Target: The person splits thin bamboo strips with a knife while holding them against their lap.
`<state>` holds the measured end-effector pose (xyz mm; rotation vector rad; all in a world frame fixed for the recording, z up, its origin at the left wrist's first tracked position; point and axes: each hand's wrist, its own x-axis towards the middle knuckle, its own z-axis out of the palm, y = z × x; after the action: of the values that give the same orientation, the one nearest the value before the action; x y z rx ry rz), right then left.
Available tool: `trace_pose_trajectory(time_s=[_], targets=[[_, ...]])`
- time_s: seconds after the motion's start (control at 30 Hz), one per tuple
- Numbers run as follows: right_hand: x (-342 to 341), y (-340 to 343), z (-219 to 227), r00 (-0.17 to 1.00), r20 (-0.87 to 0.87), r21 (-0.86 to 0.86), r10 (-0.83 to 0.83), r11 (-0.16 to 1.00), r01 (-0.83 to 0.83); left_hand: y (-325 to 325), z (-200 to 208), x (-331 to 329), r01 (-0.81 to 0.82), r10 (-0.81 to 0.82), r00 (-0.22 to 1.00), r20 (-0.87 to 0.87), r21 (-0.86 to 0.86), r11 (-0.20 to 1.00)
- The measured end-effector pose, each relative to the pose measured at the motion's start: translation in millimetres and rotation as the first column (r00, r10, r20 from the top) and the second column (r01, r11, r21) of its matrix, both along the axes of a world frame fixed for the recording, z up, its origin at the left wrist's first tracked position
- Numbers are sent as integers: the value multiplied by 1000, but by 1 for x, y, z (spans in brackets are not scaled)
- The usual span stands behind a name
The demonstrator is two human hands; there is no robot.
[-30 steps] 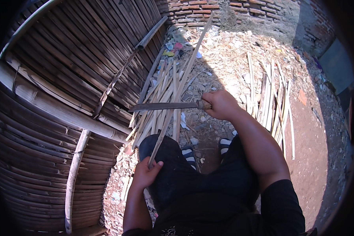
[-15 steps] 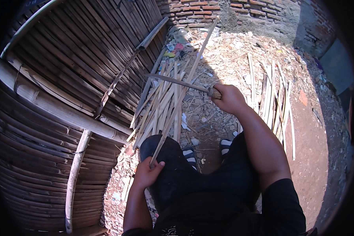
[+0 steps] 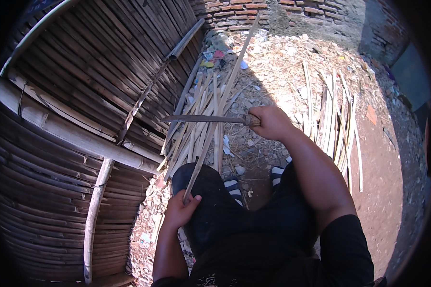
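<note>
My left hand is closed round the near end of a long bamboo strip, beside my left thigh. The strip slants away from me, up and to the right, toward the brick wall. My right hand grips the wooden handle of a machete. Its long, dark blade points left and lies across the strip in the view; whether the two touch I cannot tell. Beneath them, a pile of pale bamboo strips rests on the ground by the fence.
A bamboo fence with thick poles stands close on my left. Across the far side runs a brick wall. More split strips lie on the right, near an orange shard. Rubble and litter cover the ground around my sandalled feet.
My right hand has brought the machete nearer to me and slightly left, and its blade now lies almost level. The left hand keeps its hold on the strip with little movement.
</note>
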<state>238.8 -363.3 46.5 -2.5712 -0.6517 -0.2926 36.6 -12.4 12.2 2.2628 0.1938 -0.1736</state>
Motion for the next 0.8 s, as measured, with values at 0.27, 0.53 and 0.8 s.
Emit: trace_pose_trajectory(time_s=[0.27, 0.53, 0.8], targets=[[-2, -13, 3, 992, -22, 29, -128, 991, 128, -1, 1, 1, 2, -2, 1000, -26, -22, 1000], [-18, 22, 8, 948, 104, -285, 301, 922, -261, 1, 0, 0, 3, -3, 1000, -24, -29, 1000], [-5, -12, 9, 989, 30, 8, -143, 990, 142, 0, 0, 0, -2, 1, 1000, -27, -39, 999]])
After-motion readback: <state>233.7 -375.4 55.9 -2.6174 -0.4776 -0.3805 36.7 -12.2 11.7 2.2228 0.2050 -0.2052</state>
